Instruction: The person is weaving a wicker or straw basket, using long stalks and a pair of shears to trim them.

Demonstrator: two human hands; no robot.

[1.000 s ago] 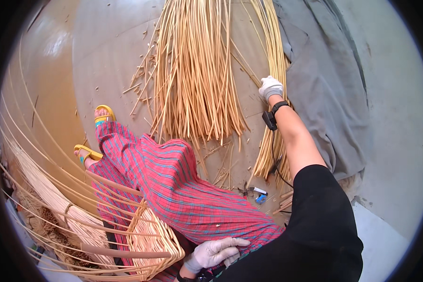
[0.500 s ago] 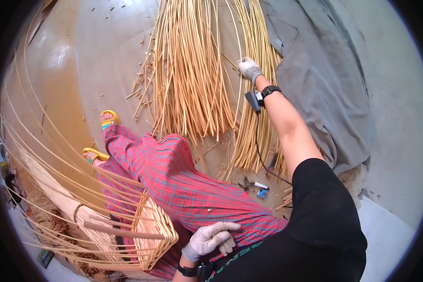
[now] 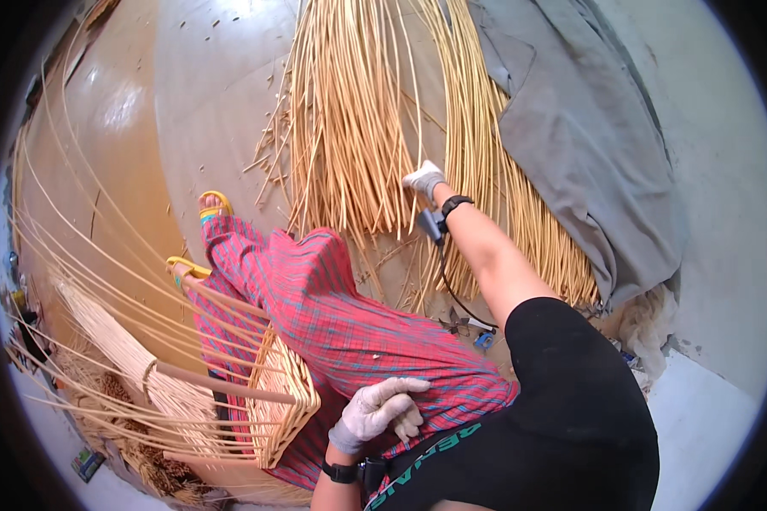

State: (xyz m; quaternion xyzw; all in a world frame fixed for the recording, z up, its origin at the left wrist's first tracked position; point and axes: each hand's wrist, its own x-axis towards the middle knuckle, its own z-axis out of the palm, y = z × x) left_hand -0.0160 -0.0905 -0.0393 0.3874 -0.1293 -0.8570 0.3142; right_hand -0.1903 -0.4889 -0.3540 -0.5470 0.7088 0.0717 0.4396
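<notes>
My right hand, in a white glove, reaches out over the floor. It is closed around one long rattan cane, which runs away from me between two bundles. The left bundle of canes lies close beside that hand; the paler right bundle spreads to its right. My gloved left hand is over my lap, holding nothing, its index finger stretched out and the others loosely bent. Left of it a partly woven basket leans against my legs, its long bare stakes fanning out to the left.
A grey cloth lies beside the right bundle. Short cane offcuts litter the floor. A bundle of thin pale strands lies beyond the basket. A small blue object sits near my right leg, and a cable hangs from my right wrist.
My right hand has moved left and slightly toward me, bringing the cane closer to the left bundle. My left hand has kept nearly the same pose.
</notes>
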